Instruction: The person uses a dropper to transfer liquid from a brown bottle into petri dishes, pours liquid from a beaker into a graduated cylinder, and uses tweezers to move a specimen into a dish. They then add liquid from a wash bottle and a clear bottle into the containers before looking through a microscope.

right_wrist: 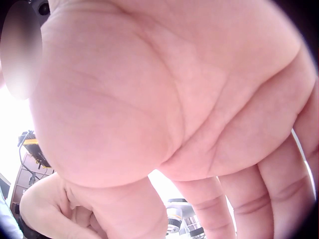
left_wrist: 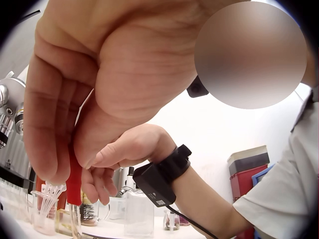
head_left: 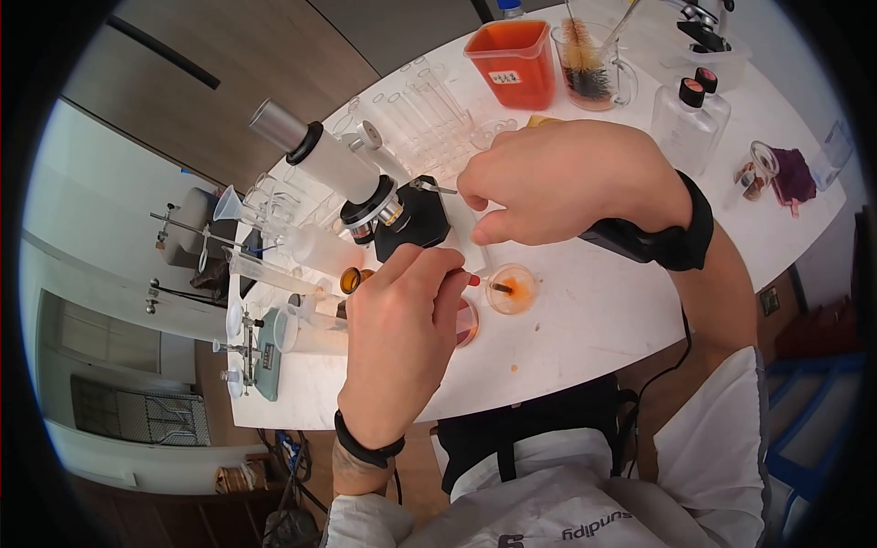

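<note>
My left hand (head_left: 397, 338) pinches the red rubber bulb (left_wrist: 74, 181) of a dropper between thumb and fingers. The dropper's glass tube (left_wrist: 76, 219) points down below the bulb. My right hand (head_left: 571, 183) reaches over the table beside the microscope (head_left: 397, 215), thumb and fingers apart with nothing visible between them. Just right of the left hand sits a small round dish (head_left: 525, 306) with orange liquid and a short dark piece in it. A second dish (head_left: 468, 324) with reddish content is partly hidden behind the left hand.
Test tubes (head_left: 411, 105), a red-orange container (head_left: 512, 64) and a glass mug with a brush (head_left: 585, 68) stand at the back. Clear bottles (head_left: 685, 128) are at the right. A brown bottle (head_left: 352, 279), plastic cylinders and a green-based scale (head_left: 268, 352) crowd the left.
</note>
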Available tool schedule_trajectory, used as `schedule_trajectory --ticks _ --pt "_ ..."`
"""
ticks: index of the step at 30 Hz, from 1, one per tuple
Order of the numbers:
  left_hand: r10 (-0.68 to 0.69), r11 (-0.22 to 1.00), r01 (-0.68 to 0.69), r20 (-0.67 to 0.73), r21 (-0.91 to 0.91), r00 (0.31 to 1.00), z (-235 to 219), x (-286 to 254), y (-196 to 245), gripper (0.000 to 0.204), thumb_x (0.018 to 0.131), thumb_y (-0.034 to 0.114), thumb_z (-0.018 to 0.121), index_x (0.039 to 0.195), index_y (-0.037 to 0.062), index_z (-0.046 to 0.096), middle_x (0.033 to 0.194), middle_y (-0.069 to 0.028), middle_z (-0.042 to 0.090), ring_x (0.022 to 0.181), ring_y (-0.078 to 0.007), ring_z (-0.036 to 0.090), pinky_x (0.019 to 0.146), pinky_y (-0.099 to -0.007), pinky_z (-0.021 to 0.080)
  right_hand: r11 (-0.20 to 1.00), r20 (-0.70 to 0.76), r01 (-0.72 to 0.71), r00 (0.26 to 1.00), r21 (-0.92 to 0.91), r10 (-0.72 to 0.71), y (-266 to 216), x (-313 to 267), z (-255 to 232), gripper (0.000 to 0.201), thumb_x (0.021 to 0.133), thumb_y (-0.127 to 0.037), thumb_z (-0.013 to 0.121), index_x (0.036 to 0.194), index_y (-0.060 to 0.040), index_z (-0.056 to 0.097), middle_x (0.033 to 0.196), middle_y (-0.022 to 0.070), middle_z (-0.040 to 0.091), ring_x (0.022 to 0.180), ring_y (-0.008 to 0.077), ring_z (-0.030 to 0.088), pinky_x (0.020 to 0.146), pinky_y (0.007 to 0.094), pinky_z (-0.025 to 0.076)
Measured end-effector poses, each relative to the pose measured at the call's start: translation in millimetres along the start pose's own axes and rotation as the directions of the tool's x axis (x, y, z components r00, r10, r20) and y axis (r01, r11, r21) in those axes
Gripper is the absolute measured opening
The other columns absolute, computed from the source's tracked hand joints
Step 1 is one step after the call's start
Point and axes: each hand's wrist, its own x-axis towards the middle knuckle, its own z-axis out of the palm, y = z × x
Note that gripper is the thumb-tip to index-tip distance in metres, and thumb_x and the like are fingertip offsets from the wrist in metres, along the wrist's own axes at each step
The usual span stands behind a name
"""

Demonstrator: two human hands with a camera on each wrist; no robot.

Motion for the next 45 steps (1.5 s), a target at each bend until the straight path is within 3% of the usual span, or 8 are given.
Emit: schedule_trajectory --ticks 12,17,18,22,25,40,43,45 --pt "0.022 1.0 -0.023 -0.008 -0.006 1.0 -0.3 -0.7 -4.8 0.01 0.089 0.005 0.078 0.097 0.0014 0.074 0.087 -0.0132 0.069 0.071 -0.0332 0.069 0.064 -0.041 0.054 0.999 -0.013 0.032 0.999 -0.016 -0.032 -0.7 10.8 18.2 0.021 0.096 -0.016 0.06 0.099 0.0008 0.072 0.091 0.0224 0.073 0.087 0.0419 0.072 0.076 0.0479 0.057" --pt "-0.035 0.998 0.034 -0.01 -0.047 0.999 -20.8 -9.4 -9.9 0.01 0.089 0.003 0.078 0.097 -0.0005 0.073 0.085 -0.0128 0.068 0.065 -0.0282 0.069 0.06 -0.0361 0.053 0.996 0.061 0.076 0.995 -0.041 -0.073 -5.2 14.0 24.3 0.018 0.088 -0.01 0.061 0.095 0.0021 0.071 0.09 0.024 0.072 0.086 0.0429 0.072 0.073 0.0477 0.058" --pt "-0.04 0.998 0.039 -0.013 -0.043 0.999 -25.8 -12.2 -13.1 0.01 0.089 0.002 0.078 0.097 -0.001 0.073 0.085 -0.0128 0.068 0.064 -0.0272 0.069 0.059 -0.035 0.053 0.996 -0.009 0.084 0.996 -0.009 -0.084 -3.9 13.6 33.3 0.018 0.086 -0.01 0.062 0.094 0.0029 0.071 0.092 0.0242 0.073 0.089 0.0435 0.072 0.075 0.0486 0.059" --pt "-0.107 0.993 0.105 0.036 0.051 0.994 -45.3 -22.1 -21.5 0.015 0.087 -0.001 0.08 0.101 -0.003 0.076 0.088 -0.0109 0.075 0.07 -0.0187 0.074 0.062 -0.0283 0.057 0.997 0.041 0.073 0.997 -0.018 -0.072 -13.7 16.2 40.3 0.018 0.087 -0.01 0.062 0.095 0.0038 0.072 0.096 0.0235 0.074 0.092 0.044 0.073 0.077 0.0488 0.06" --pt "-0.105 0.992 0.103 0.029 0.067 0.994 -49.5 -28.3 -29.3 0.014 0.087 -0.001 0.079 0.101 -0.0034 0.075 0.087 -0.0111 0.074 0.069 -0.0187 0.073 0.062 -0.0281 0.056 0.997 0.06 0.074 0.996 -0.038 -0.072 -17.6 18.7 43.5 0.019 0.09 -0.012 0.064 0.096 0.0039 0.073 0.097 0.0236 0.074 0.094 0.0442 0.073 0.077 0.0491 0.06" --pt "-0.059 0.992 0.057 0.017 0.109 0.998 -48.6 -31.1 -41.9 0.011 0.088 -0.002 0.077 0.099 -0.0038 0.075 0.085 -0.0126 0.073 0.068 -0.0206 0.072 0.063 -0.0286 0.056 0.996 0.124 0.081 0.989 -0.031 -0.076 -22.7 20.8 43.8 0.025 0.097 -0.019 0.066 0.093 0.0044 0.073 0.093 0.025 0.074 0.088 0.0463 0.073 0.075 0.0494 0.059" --pt "-0.096 0.994 0.096 0.0 0.055 0.995 -46.6 -31.2 -39.9 0.009 0.088 0.003 0.077 0.095 -0.0017 0.074 0.089 -0.0176 0.072 0.071 -0.0367 0.069 0.065 -0.0419 0.054 0.996 0.127 0.078 0.989 -0.032 -0.073 -22.7 20.2 42.4 0.026 0.098 -0.02 0.066 0.093 0.0042 0.073 0.092 0.0248 0.074 0.088 0.0462 0.073 0.075 0.0496 0.059" --pt "-0.098 0.994 0.098 0.002 0.053 0.995 -47.3 -31.0 -39.0 0.009 0.088 0.003 0.077 0.095 -0.0017 0.074 0.089 -0.0176 0.072 0.071 -0.0367 0.069 0.065 -0.0418 0.054 0.996 0.132 0.077 0.989 -0.036 -0.072 -22.7 20.7 41.8 0.026 0.098 -0.02 0.066 0.092 0.0044 0.073 0.092 0.0248 0.074 0.088 0.0461 0.073 0.075 0.0498 0.058"
